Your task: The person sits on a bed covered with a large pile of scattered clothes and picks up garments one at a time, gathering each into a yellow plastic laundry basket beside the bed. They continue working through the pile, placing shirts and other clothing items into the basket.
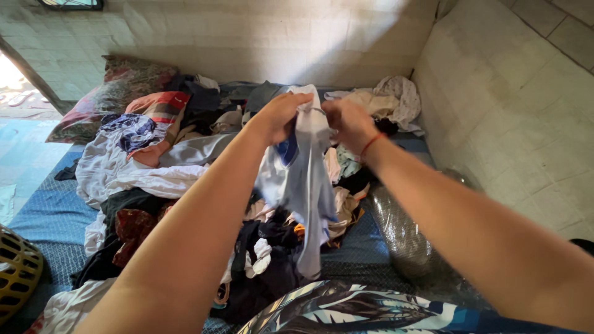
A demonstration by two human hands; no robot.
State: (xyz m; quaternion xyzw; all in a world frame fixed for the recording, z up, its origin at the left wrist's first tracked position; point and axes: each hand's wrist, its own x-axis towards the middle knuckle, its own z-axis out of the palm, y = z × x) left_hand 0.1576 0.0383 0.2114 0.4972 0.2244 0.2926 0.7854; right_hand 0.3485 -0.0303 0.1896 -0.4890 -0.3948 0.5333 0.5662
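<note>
Both my arms reach out over a bed heaped with clothes. My left hand (279, 116) and my right hand (348, 124) both grip the top edge of a pale blue-white garment (306, 179) with a blue patch, which hangs down above the pile. A red thread band circles my right wrist. The loose clothes pile (185, 167), with white, black, red and striped pieces, lies under and behind the held garment on a blue patterned bedspread (52, 216).
A patterned pillow (117, 83) lies at the back left. A yellow plastic basket (18, 272) stands at the lower left. A clear plastic-wrapped bundle (402, 235) sits by the tiled wall at right. A blue-black printed cloth (346, 312) lies nearest me.
</note>
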